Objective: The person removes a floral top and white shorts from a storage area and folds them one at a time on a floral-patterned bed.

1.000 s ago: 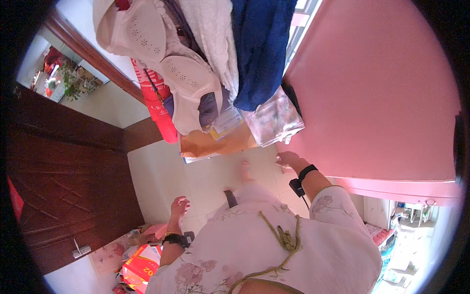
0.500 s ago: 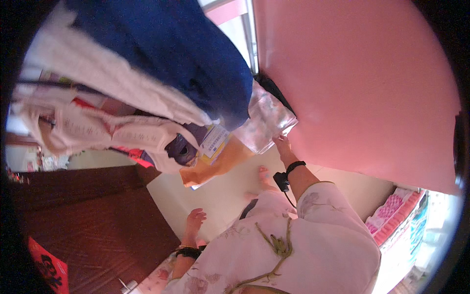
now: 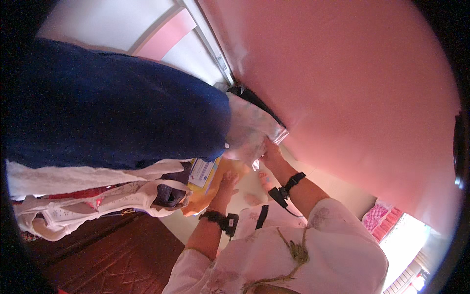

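My right hand is raised and closed on the lower edge of a clear, crinkled plastic cover that hangs beside a pink wall. My left hand reaches up with fingers spread and rests against an orange-tan bag under the hanging clothes. A large dark blue garment hangs just left of the plastic cover. Both wrists wear black bands. I wear a pale flowered top.
White lace garments and a red patterned piece hang low on the left. A dark brown wooden door is below them. The pink wall fills the right; a window frame runs along the top. Pale floor shows between my arms.
The view has swung up and closer to the hanging clothes. My left hand has risen from my side to the orange-tan bag. My right hand has moved up onto the plastic cover.
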`<state>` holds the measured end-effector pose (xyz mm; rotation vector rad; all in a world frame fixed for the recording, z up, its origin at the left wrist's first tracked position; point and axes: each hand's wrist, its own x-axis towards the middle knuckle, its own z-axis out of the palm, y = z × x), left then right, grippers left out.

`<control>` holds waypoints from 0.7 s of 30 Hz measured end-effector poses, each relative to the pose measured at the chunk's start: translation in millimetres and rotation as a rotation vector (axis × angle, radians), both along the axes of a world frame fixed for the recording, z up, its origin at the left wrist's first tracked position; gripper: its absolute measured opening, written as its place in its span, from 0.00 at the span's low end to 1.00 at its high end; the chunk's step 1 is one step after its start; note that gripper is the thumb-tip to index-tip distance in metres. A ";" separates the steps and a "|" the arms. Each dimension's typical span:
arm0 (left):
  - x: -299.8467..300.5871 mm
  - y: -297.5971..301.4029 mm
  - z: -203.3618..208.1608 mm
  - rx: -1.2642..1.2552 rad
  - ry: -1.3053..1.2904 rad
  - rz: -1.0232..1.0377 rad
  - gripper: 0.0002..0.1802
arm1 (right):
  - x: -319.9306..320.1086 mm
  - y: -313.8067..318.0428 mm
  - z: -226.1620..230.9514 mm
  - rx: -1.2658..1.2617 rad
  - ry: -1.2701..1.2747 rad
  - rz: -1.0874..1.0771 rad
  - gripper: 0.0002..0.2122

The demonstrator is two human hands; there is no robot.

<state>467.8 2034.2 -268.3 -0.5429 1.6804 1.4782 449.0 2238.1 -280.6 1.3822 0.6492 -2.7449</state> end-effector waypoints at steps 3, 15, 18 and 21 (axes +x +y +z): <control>-30.4 25.9 -50.4 0.216 -0.185 0.165 0.25 | 4.7 27.4 -26.8 -0.328 0.285 -0.162 0.15; -101.4 92.3 -116.0 0.230 0.456 0.104 0.23 | 54.1 51.4 -18.2 1.801 -0.371 0.628 0.23; -100.9 96.4 -67.8 0.079 0.180 0.106 0.32 | 17.6 44.1 6.2 1.885 -0.227 0.825 0.29; -98.2 106.3 -25.0 0.056 -0.012 0.245 0.31 | -24.6 42.5 23.7 1.970 -0.304 1.045 0.32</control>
